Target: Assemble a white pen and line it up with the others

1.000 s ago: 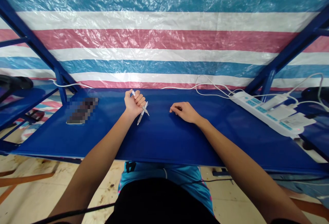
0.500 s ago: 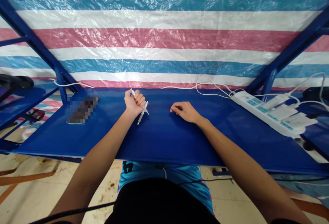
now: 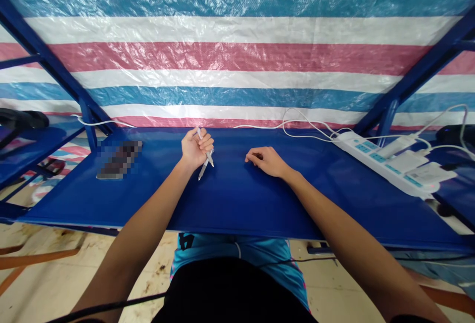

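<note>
My left hand (image 3: 196, 149) is closed around a white pen (image 3: 211, 159), palm turned up. One end of that pen shows above my curled fingers, and its tip points down toward the blue table (image 3: 237, 204). A second pen (image 3: 203, 170), white and grey, lies on the tabletop just below my left hand, partly covered by the held pen and the hand. To the right, my right hand (image 3: 267, 161) rests on the table with its fingers curled in; nothing shows in it.
A white power strip (image 3: 374, 157) with plugged-in adapters and white cables (image 3: 308, 121) lies at the right. On the left side lies a blurred-out dark phone-like object (image 3: 120, 160). Blue metal posts (image 3: 86, 120) flank the table, and a striped plastic sheet (image 3: 237, 58) hangs behind it.
The held pen has turned more upright in my left hand, its upper end shifting to the right. My left fingers have moved slightly right. My right hand has stayed put.
</note>
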`<state>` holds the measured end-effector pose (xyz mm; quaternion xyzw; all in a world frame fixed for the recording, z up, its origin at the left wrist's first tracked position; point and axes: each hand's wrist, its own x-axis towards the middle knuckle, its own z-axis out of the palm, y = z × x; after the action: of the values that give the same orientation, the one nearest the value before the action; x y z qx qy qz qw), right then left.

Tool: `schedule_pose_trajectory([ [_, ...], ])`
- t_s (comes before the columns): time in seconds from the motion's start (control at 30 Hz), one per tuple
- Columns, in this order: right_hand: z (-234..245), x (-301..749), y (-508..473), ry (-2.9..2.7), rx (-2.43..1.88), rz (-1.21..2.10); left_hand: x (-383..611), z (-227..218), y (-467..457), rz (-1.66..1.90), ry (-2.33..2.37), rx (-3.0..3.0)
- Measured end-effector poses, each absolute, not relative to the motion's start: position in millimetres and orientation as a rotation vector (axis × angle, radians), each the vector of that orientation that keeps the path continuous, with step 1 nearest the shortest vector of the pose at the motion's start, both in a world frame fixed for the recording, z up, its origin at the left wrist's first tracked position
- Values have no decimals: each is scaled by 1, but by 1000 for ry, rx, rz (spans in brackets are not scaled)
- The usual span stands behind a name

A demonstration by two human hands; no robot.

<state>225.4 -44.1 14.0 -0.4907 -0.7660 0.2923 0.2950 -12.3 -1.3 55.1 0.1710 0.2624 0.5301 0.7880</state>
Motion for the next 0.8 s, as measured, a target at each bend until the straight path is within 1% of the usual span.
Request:
schedule_pose_trajectory([
  [0.1, 13, 226, -43, -2035, -1308, 780, -6, 51, 0, 1111, 619, 512],
  [0.23, 12, 226, -43, -2045, -1308, 776, 2, 42, -1, 1166, 715, 894],
  [0.33, 13, 226, -42, -2043, -1311, 776, 3, 35, 0, 1244, 872, 1183],
  [0.5, 13, 225, -42, -2045, -1313, 776, 3, 21, 2, 1207, 1064, 1699],
  [0.63, 13, 225, -42, -2040, -1309, 779, 3, 13, 4, 1238, 1288, 2000],
  [0.8, 14, 224, -43, -2036, -1300, 773, -5, 15, 4, 1058, 1611, 2329],
])
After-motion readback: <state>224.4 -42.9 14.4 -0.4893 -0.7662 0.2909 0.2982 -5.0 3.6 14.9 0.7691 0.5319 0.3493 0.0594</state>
